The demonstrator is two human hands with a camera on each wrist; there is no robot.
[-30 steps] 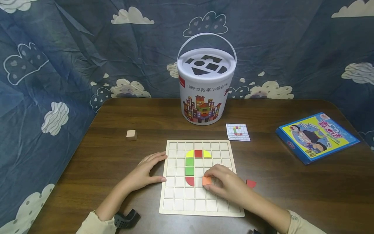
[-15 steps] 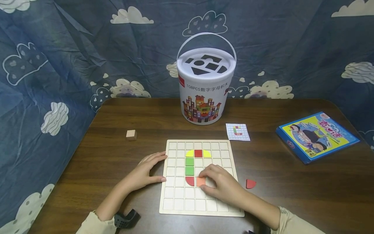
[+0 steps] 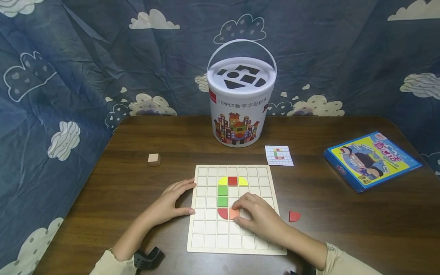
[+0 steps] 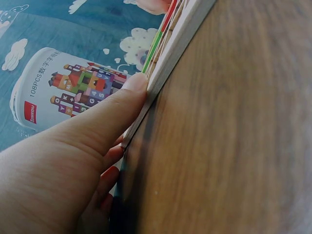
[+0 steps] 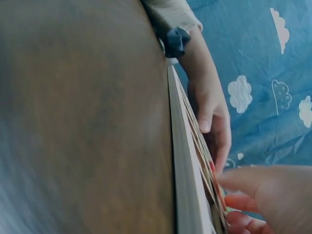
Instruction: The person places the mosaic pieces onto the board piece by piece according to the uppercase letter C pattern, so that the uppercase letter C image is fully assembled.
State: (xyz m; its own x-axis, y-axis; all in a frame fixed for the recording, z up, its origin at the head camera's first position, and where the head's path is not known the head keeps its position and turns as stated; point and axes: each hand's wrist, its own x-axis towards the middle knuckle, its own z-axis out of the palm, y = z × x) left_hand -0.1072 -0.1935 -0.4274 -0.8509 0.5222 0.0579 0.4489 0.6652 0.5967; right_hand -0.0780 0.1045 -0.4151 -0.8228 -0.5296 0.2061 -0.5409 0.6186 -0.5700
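Note:
A pale wooden grid board (image 3: 206, 241) lies on the table. On it sit a yellow quarter-circle (image 3: 223, 181), a red square (image 3: 232, 181), another yellow quarter-circle (image 3: 243, 181), two green squares (image 3: 222, 196) and a red quarter-circle (image 3: 222, 214). Beside that last piece, my right hand (image 3: 262, 219) pinches an orange square tile (image 3: 234, 214) between thumb and forefinger, down in a grid cell. My left hand (image 3: 168, 202) has its fingers and thumb spread along the board's left edge; in the left wrist view the thumb (image 4: 134, 85) touches the rim.
A loose red quarter-circle (image 3: 294, 216) lies right of the board. Behind stand a white lidded bucket (image 3: 240, 114) and a small pattern card (image 3: 279, 156). A wooden cube (image 3: 154, 159) is at the left, a blue-yellow box (image 3: 372, 160) at the right.
My right hand has moved left with the orange tile, from one cell away to right against the red quarter-circle. The left hand stays in place at the board's edge.

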